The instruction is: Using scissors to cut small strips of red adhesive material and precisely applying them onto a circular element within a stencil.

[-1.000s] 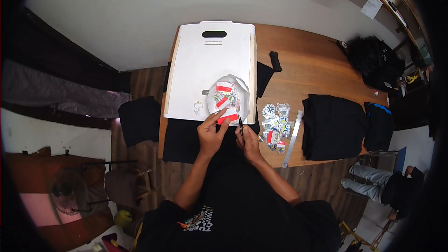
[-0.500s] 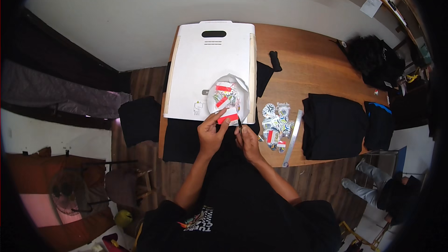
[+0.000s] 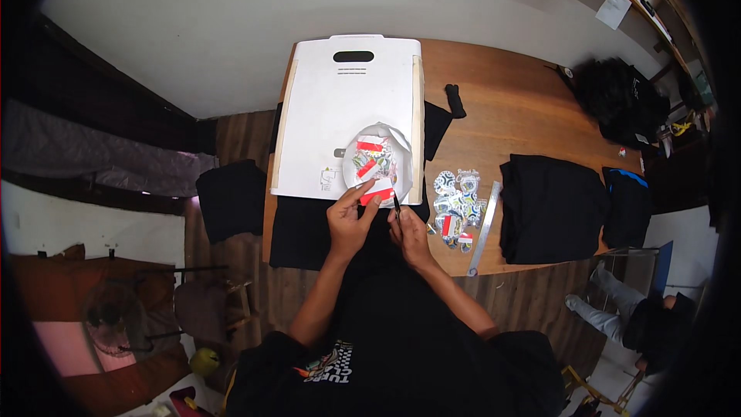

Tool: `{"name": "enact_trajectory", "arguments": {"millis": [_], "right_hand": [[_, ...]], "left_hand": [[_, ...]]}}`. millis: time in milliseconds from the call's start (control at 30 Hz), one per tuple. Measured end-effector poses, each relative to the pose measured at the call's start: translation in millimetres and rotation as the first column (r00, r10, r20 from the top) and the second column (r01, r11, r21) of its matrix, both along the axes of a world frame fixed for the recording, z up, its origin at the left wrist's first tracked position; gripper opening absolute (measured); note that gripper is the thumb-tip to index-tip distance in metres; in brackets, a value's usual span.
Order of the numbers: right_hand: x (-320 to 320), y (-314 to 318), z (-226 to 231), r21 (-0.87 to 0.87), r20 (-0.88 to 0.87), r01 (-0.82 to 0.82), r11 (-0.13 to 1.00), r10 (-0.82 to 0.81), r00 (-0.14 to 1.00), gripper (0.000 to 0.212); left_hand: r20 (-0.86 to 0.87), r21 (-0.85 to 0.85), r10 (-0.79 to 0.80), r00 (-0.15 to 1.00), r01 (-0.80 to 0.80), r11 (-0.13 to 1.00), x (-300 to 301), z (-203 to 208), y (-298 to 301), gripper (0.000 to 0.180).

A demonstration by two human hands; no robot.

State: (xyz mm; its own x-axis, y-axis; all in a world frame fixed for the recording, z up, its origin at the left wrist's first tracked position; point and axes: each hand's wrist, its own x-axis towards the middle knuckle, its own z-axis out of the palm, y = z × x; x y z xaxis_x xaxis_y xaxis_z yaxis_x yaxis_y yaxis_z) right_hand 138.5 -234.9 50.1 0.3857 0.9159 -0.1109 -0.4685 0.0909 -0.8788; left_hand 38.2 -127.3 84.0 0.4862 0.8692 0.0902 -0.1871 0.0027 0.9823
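Observation:
My left hand (image 3: 348, 221) pinches a small red-and-white piece (image 3: 377, 192) between thumb and fingers, at the near rim of a round white bowl-like holder (image 3: 404, 139). Several colourful printed cutouts (image 3: 369, 162) with red and white patches lie inside that holder. My right hand (image 3: 411, 236) is closed on a slim black tool (image 3: 397, 202), its tip close against the right edge of the piece. At this size the tool's exact kind does not show. Beneath the holder is a flat white board (image 3: 309, 123) with a dark oval slot.
Printed cutouts (image 3: 461, 205) lie right of my hands, beside a metal ruler (image 3: 485, 228). Farther right, folded black cloth (image 3: 552, 208) rests on the wooden table (image 3: 494, 100). A black bag (image 3: 617, 96) sits at the back right. Another person (image 3: 648, 324) is at the lower right.
Both hands keep nearly the same place and grip. The person at the lower right has shifted slightly.

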Motion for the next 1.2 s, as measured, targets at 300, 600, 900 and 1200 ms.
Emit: {"name": "enact_trajectory", "arguments": {"millis": [300, 600, 900, 1200], "right_hand": [[0, 0, 1, 0.003, 0.018, 0.01, 1.0, -0.01, 1.0, 0.039], [4, 3, 15, -0.001, 0.016, 0.009, 1.0, -0.009, 1.0, 0.039], [2, 2, 2, 0.021, 0.026, 0.012, 1.0, -0.013, 1.0, 0.039], [1, 2, 2, 0.022, 0.03, 0.008, 1.0, -0.008, 1.0, 0.039]], "left_hand": [[0.015, 0.021, 0.003, 1.0, -0.003, 1.0, 1, 2, 1, 0.037], [-0.003, -0.018, 0.0, 1.0, 0.0, 1.0, 1, 6, 1, 0.037], [-0.025, -0.036, -0.018, 1.0, 0.017, 0.999, 2, 6, 0, 0.037], [-0.028, -0.037, -0.02, 0.999, 0.019, 0.999, 0, 3, -1, 0.036]]}}
